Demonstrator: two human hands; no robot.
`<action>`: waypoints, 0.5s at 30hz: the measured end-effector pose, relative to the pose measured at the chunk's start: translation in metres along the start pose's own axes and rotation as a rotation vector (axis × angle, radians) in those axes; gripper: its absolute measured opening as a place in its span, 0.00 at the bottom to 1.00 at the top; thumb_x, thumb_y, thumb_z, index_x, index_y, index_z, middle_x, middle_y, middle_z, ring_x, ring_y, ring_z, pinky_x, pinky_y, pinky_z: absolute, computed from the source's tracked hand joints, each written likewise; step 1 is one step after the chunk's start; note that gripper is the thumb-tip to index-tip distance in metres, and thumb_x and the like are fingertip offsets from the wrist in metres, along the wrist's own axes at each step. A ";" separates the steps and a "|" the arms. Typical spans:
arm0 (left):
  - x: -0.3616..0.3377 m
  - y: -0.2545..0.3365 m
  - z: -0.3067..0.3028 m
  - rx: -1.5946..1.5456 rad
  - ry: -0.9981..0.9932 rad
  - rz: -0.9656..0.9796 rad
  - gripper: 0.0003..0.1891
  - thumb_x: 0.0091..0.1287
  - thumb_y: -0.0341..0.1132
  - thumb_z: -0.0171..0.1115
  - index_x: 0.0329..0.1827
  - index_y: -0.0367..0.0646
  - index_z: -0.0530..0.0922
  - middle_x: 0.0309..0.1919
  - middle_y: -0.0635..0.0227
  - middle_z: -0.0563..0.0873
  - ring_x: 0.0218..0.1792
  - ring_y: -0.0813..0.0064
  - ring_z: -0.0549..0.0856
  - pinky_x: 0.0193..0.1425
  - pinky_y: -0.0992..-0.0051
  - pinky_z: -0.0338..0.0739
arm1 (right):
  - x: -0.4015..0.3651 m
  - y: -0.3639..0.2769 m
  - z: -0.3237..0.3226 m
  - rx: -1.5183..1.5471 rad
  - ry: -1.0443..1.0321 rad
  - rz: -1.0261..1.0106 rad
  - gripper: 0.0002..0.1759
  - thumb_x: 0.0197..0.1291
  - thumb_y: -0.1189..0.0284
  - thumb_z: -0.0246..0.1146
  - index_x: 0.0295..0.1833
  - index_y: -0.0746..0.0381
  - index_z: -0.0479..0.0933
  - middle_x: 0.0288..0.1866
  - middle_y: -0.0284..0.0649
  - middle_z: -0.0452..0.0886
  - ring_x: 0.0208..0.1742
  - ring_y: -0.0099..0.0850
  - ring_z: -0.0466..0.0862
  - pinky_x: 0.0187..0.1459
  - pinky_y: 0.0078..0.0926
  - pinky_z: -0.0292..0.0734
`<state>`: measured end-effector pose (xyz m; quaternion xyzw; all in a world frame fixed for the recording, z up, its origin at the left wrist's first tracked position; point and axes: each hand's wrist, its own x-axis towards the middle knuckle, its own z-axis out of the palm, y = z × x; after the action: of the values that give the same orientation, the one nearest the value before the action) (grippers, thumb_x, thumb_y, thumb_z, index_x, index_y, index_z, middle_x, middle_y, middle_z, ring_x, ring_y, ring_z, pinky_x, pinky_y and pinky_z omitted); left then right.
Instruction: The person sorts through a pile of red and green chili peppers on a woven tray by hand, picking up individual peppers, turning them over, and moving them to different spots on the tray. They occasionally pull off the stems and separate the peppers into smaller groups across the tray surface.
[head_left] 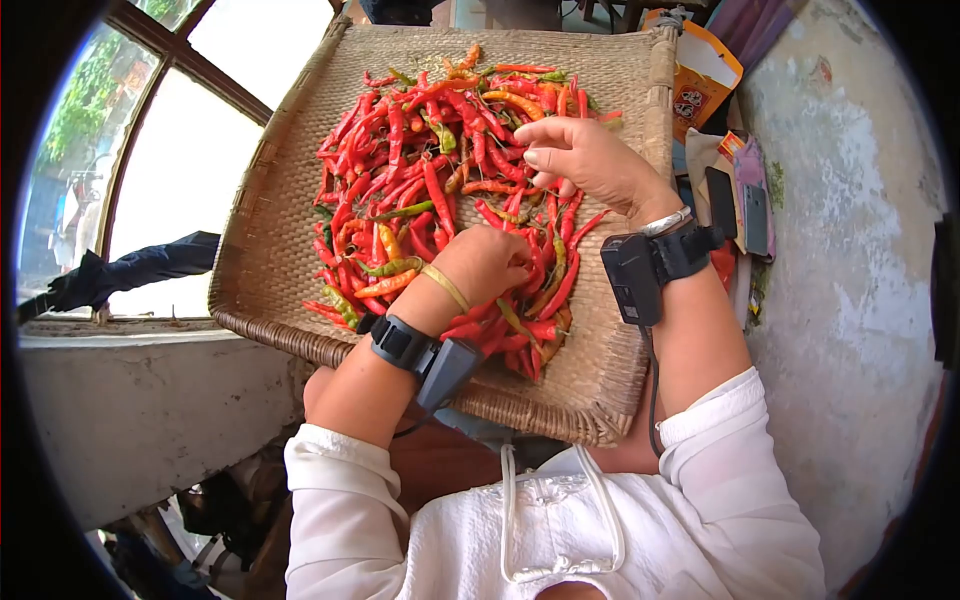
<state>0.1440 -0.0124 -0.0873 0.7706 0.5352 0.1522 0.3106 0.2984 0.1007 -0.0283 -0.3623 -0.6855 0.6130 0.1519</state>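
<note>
A heap of chili peppers (400, 180), mostly red with some orange and green ones, lies in a woven basket tray (270, 230). My left hand (485, 262) is down among the peppers in the lower middle of the heap. Its fingers curl inward, and whatever they grip is hidden beneath them. Above the heap's right side is my right hand (590, 165), its thumb and index finger apart with nothing visible between them. Straps with dark devices sit on both wrists.
The tray rests over my lap. A window and a dark folded umbrella (150, 270) are at left. On the right stand a worn wall (850, 250), an orange box (700, 80) and two phones, one being a grey phone (755, 220).
</note>
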 end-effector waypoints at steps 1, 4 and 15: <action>-0.001 0.003 -0.004 -0.001 0.003 -0.001 0.09 0.52 0.31 0.63 0.36 0.39 0.79 0.23 0.59 0.82 0.27 0.63 0.82 0.33 0.69 0.75 | -0.001 0.002 0.001 -0.002 -0.002 0.000 0.23 0.58 0.67 0.59 0.57 0.67 0.69 0.39 0.38 0.79 0.34 0.24 0.79 0.36 0.22 0.75; -0.003 0.012 -0.019 -0.302 0.001 -0.017 0.06 0.56 0.31 0.63 0.34 0.38 0.80 0.22 0.65 0.83 0.24 0.76 0.81 0.30 0.75 0.74 | -0.005 0.012 0.011 -0.115 -0.325 -0.042 0.18 0.52 0.76 0.55 0.50 0.67 0.74 0.34 0.36 0.78 0.31 0.23 0.77 0.34 0.21 0.73; -0.009 0.005 -0.057 -0.938 0.461 -0.108 0.09 0.64 0.35 0.58 0.43 0.41 0.77 0.28 0.75 0.80 0.21 0.92 0.71 0.24 0.88 0.66 | -0.006 -0.002 0.019 -0.200 -0.449 0.042 0.12 0.54 0.74 0.58 0.44 0.67 0.74 0.31 0.32 0.77 0.30 0.18 0.75 0.32 0.18 0.71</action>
<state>0.1117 -0.0036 -0.0396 0.4668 0.5028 0.5248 0.5039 0.2896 0.0832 -0.0288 -0.2442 -0.7515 0.6105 -0.0538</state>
